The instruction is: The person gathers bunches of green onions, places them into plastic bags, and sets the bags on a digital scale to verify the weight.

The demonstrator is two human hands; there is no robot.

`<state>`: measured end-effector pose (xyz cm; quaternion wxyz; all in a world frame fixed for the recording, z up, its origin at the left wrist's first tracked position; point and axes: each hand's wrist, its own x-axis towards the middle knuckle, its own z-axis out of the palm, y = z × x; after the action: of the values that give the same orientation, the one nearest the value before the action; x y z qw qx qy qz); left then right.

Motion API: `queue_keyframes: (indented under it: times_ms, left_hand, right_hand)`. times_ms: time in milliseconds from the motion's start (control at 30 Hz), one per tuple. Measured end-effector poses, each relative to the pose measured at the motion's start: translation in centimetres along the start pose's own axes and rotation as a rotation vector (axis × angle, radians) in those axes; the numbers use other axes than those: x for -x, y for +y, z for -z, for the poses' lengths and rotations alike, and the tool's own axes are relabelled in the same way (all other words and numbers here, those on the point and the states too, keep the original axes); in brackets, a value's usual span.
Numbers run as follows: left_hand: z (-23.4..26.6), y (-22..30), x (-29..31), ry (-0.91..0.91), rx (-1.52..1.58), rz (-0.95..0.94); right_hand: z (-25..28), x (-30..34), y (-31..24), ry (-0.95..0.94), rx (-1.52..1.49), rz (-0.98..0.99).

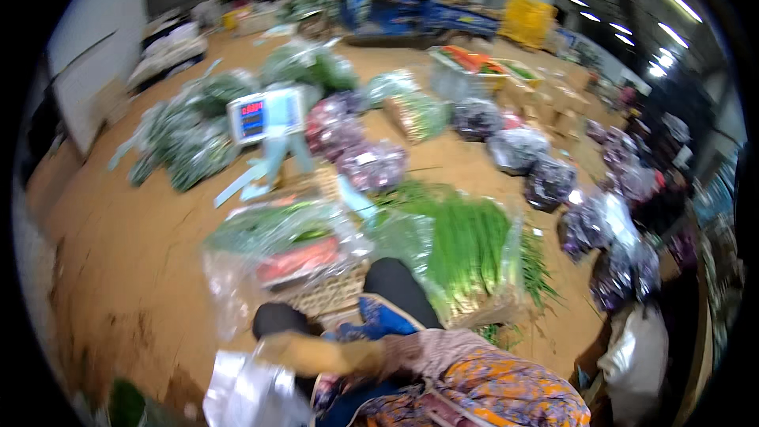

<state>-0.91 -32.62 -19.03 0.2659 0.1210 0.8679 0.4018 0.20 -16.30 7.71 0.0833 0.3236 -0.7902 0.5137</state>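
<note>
My right arm, in an orange and purple patterned sleeve (506, 375), reaches left across my lap. My right hand (312, 353) looks tan, perhaps gloved, and is smeared by motion. It is at the upper edge of a whitish clear plastic bag (253, 395); whether the fingers grip it cannot be made out. My left hand does not show. Just beyond my dark-clothed knees stands a woven basket (328, 292), partly covered by clear plastic with a red and white package (299, 261) and greens. Right of it lies a large bundle of green onions (466, 245) on clear plastic.
A scale with a lit display (267, 116) stands beyond the basket, light blue strips hanging from it. Bagged greens (190, 130) lie left. Purple bagged produce (371, 164) and dark bags (551, 182) stand farther right. A blue vehicle (395, 12) and yellow crates (527, 17) are at the back.
</note>
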Motion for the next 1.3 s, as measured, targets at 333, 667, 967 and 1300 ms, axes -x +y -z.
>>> queue_keyframes:
  times_ms: [333,667,967,1300]
  left_hand:
    - [4.8,-2.6,5.1,0.239,0.011,0.225]
    - [5.8,-2.9,10.5,0.428,-0.126,0.31]
    - [11.7,26.5,5.0,0.165,0.563,-0.726]
    - [6.9,39.2,7.1,0.379,0.306,-1.334]
  right_hand:
    - [15.3,3.9,-5.7,0.666,0.141,-0.359]
    - [18.8,3.5,-6.7,0.869,0.232,-0.194]
    - [13.7,3.3,-11.2,0.669,0.384,-0.474]
    - [12.4,8.9,-9.7,0.668,0.342,-0.52]
